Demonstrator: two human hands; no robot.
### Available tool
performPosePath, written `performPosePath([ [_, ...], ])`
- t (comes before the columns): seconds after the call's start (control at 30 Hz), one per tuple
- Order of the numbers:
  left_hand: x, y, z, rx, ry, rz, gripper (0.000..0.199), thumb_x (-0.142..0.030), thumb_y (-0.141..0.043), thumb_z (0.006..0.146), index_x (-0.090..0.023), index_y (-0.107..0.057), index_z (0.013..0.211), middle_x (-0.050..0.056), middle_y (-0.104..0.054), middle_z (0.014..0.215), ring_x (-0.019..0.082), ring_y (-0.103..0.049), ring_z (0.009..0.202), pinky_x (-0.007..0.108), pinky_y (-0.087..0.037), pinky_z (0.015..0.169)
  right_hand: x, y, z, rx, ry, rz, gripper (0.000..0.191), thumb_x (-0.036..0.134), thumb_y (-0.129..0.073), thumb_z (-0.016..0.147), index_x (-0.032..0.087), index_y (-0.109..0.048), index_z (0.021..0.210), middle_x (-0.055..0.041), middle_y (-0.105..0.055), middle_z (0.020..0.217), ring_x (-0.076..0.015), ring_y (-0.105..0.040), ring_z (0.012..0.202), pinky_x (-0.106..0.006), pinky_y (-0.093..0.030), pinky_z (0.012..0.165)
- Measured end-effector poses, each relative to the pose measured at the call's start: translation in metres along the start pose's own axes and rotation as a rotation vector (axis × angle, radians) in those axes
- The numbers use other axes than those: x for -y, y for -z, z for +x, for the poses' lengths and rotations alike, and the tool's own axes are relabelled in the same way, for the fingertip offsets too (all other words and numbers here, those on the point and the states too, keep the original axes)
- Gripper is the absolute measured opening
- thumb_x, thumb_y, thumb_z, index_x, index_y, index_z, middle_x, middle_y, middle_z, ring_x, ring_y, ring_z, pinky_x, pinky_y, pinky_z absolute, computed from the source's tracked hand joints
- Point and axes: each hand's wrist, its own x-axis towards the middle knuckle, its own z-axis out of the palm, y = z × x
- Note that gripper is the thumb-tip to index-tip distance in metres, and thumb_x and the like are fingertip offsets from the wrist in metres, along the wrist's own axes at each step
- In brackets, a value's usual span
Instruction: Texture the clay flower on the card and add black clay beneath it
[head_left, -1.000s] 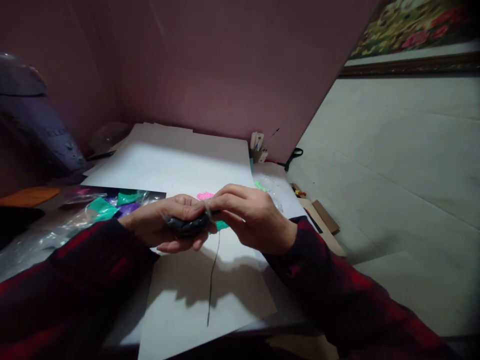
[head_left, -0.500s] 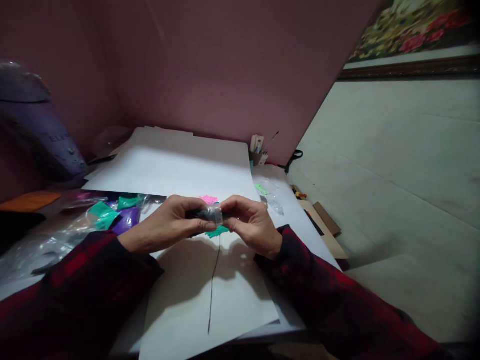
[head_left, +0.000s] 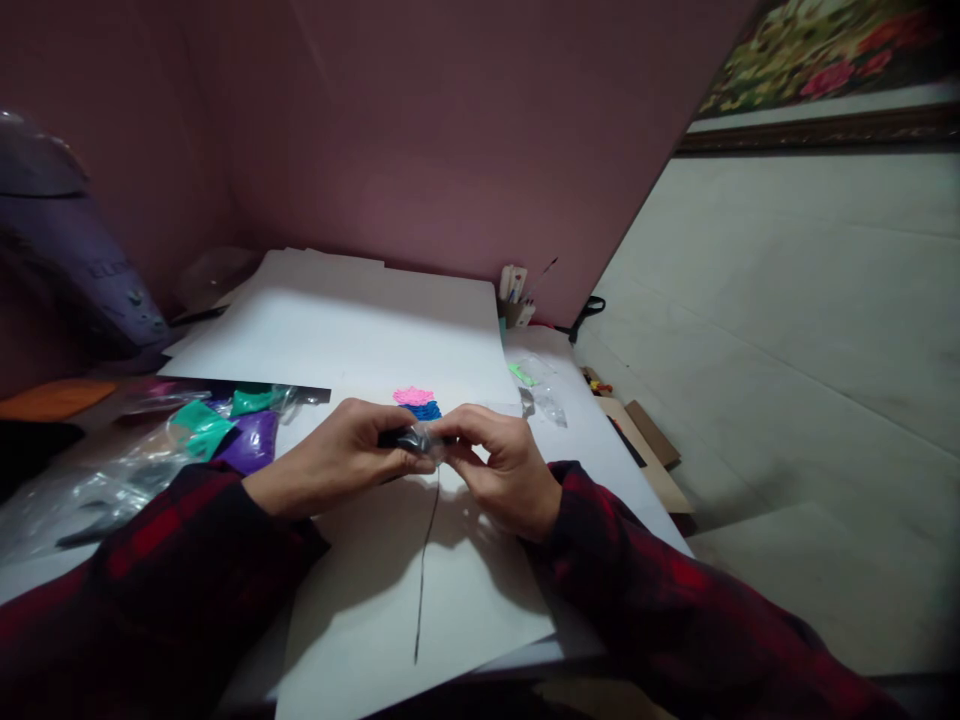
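Note:
My left hand (head_left: 345, 458) pinches a small clear plastic packet (head_left: 411, 438) with black material inside. The fingers of my right hand (head_left: 504, 465) are closed on the packet's right end. Both hands hover over a white paper sheet (head_left: 352, 640). On that sheet, just beyond my fingers, lie a pink textured patch (head_left: 414, 396) and a blue one (head_left: 422, 411), which look like modelling clay. A thin dark line (head_left: 422, 580) runs down the paper towards me. Whatever lies directly under the packet is hidden by my hands.
Large white sheets (head_left: 360, 310) lie at the back. Left are clear bags with teal (head_left: 204, 430) and purple packets (head_left: 252, 442), an orange packet (head_left: 56, 400) and a lilac bottle (head_left: 82, 260). A pen holder (head_left: 516, 312) and a bright green piece (head_left: 523, 374) are on the right.
The packet and my fingertips have shifted slightly towards me and turned. The blue patch now shows more, while the green patch below the packet has gone out of sight.

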Motion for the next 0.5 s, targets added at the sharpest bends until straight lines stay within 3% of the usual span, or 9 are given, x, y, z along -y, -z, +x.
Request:
performPosePath([
  [0.13, 0.003, -0.002, 0.001, -0.015, -0.004, 0.032, 0.016, -0.028, -0.065, 0.077, -0.013, -0.067, 0.076, 0.000, -0.058, 0.064, 0.012, -0.050, 0.060, 0.021, -0.041, 0.055, 0.000, -0.005, -0.003, -0.057, -0.092, -0.014, 0.019, 0.001, -0.056, 0.075, 0.014, -0.066, 0.084, -0.0027, -0.065, 0.075, -0.0116, -0.056, 0.067, -0.027, -0.048, 0.064],
  [0.27, -0.001, -0.002, 0.000, -0.033, 0.082, -0.062, 0.019, -0.032, -0.066, 0.077, -0.013, -0.068, 0.078, -0.001, -0.056, 0.061, 0.011, -0.048, 0.056, 0.021, -0.038, 0.051, -0.006, -0.008, -0.002, -0.096, -0.274, 0.289, 0.006, 0.012, -0.062, 0.077, 0.015, -0.064, 0.082, -0.0001, -0.064, 0.072, -0.0094, -0.057, 0.061, -0.024, -0.049, 0.058],
  [0.33, -0.003, -0.002, 0.000, -0.029, 0.126, -0.081, 0.021, -0.033, -0.067, 0.076, -0.013, -0.067, 0.074, -0.002, -0.051, 0.055, 0.010, -0.043, 0.052, 0.020, -0.033, 0.048, -0.009, -0.007, -0.002, -0.076, -0.260, 0.309, 0.010, 0.012, -0.062, 0.078, 0.016, -0.065, 0.087, -0.0011, -0.064, 0.077, -0.0092, -0.057, 0.062, -0.023, -0.049, 0.056],
  [0.5, -0.002, -0.002, 0.000, 0.023, 0.154, -0.097, 0.019, -0.031, -0.068, 0.075, -0.013, -0.064, 0.071, -0.004, -0.049, 0.053, 0.009, -0.041, 0.049, 0.020, -0.032, 0.045, -0.009, -0.006, -0.004, -0.026, -0.139, 0.118, 0.017, 0.007, -0.061, 0.078, 0.017, -0.069, 0.090, -0.0029, -0.065, 0.081, -0.0108, -0.055, 0.066, -0.026, -0.049, 0.062],
])
